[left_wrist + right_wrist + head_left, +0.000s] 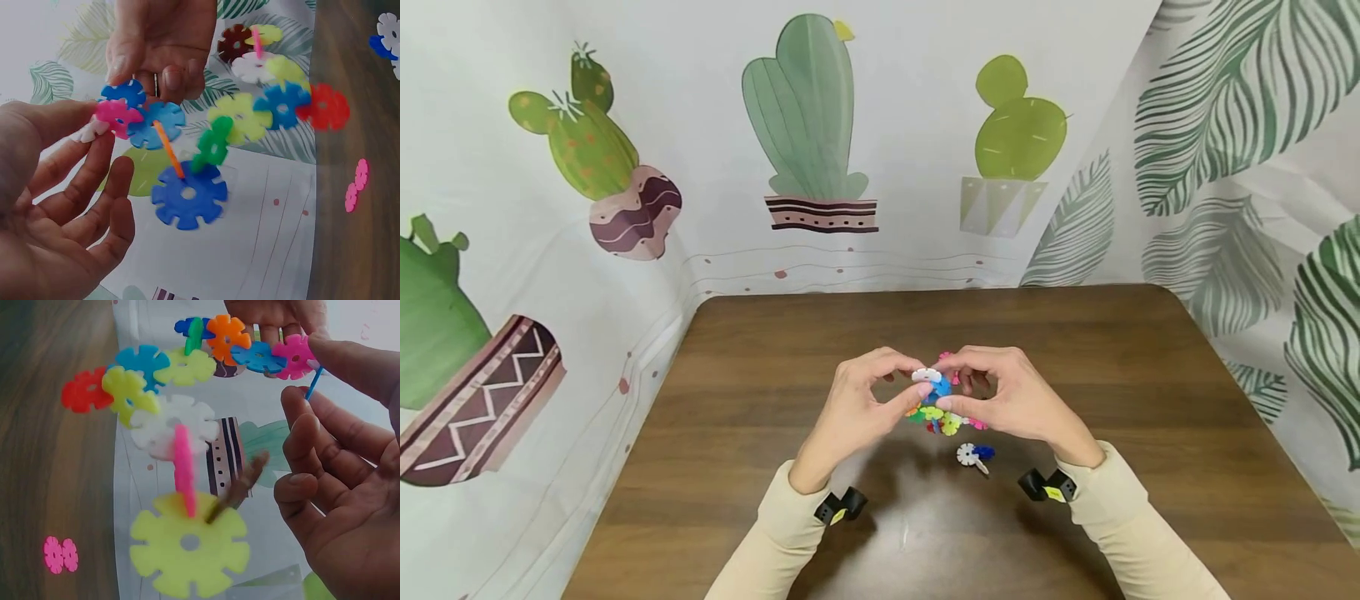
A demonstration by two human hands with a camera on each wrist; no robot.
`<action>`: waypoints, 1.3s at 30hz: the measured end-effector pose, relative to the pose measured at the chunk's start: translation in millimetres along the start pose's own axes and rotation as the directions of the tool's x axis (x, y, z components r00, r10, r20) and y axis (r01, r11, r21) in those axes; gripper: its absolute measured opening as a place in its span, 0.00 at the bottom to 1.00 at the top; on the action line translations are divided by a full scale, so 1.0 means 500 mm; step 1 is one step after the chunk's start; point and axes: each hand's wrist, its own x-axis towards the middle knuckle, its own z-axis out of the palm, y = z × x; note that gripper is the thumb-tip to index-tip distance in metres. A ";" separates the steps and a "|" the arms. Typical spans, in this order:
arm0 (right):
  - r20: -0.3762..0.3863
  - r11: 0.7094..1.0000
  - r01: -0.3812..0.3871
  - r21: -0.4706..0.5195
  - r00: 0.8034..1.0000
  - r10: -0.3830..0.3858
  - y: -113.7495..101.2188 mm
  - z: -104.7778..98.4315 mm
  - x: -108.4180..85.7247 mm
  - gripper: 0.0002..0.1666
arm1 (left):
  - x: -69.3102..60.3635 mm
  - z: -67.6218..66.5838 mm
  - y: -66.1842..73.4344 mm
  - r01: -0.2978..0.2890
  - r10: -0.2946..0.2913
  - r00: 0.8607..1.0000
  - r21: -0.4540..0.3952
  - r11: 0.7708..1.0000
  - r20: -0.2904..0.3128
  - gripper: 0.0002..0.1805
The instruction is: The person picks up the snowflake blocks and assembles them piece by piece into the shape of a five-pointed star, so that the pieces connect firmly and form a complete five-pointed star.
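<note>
A chain of interlocking snowflake discs hangs between the hands above the table. My left hand [867, 402] pinches a white disc [92, 131] between thumb and forefinger, its other fingers loosely bent. From the opposite side, my right hand [1013, 392] pinches a blue disc [124, 94], seen edge-on in the right wrist view. A pink disc [117, 117] and a light blue disc [161, 126] join on there. Orange, green, yellow, red, white and brown discs continue the chain, with a large yellow disc [189, 547] nearest the right wrist camera.
On the brown wooden table [760, 350] lies a joined white and blue pair of discs [967, 454], nearer the person than the hands. A joined pink pair [60, 554] lies beyond the chain. Cactus-printed fabric [917, 125] stands behind the table's far edge.
</note>
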 end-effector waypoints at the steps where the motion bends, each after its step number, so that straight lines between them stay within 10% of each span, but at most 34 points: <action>1: 0.004 1.000 0.000 -0.005 1.000 0.000 0.001 0.001 0.001 0.23 | 0.000 -0.001 0.000 0.005 -0.005 1.000 0.004 1.000 -0.003 0.06; 20: -0.002 0.987 -0.158 -0.034 0.987 0.158 0.079 -0.020 0.005 0.15 | -0.001 -0.023 -0.005 0.049 -0.048 0.999 0.028 0.998 -0.025 0.02; 32: 0.007 0.876 -0.449 -0.176 0.889 0.457 0.258 0.015 0.020 0.14 | -0.003 -0.028 -0.009 0.074 -0.074 0.997 0.028 0.997 -0.021 0.02; 39: 0.039 0.830 -0.489 -0.269 0.855 0.517 0.295 0.040 0.027 0.17 | -0.003 -0.031 -0.010 0.093 -0.093 0.996 0.028 0.995 -0.010 0.02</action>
